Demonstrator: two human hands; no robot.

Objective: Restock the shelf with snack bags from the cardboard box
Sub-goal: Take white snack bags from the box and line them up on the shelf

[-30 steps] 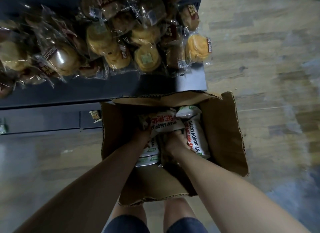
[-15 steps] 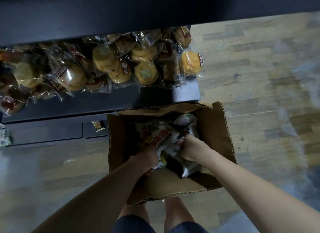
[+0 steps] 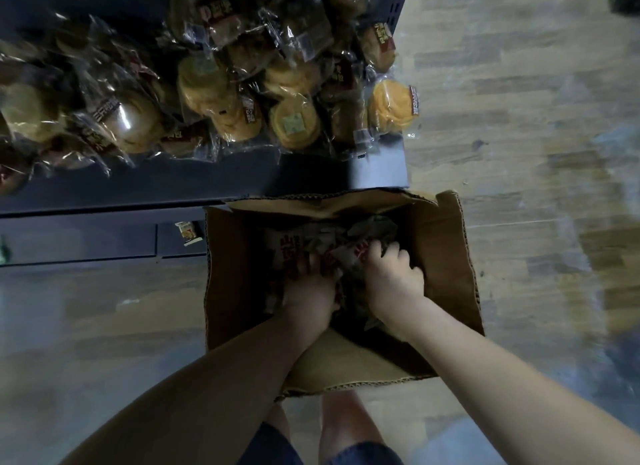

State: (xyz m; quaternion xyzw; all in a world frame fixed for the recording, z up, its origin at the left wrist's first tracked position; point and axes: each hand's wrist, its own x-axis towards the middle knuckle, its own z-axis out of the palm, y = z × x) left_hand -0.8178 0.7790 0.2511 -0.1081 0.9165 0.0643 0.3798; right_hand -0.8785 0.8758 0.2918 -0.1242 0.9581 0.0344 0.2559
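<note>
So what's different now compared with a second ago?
Both hands are deeper among the snack bags in the box. The right hand has shifted toward the box's right wall, its fingers curled into the bags; the left hand presses in beside it. The bags look more rumpled. The box and the shelf stayed put.
</note>
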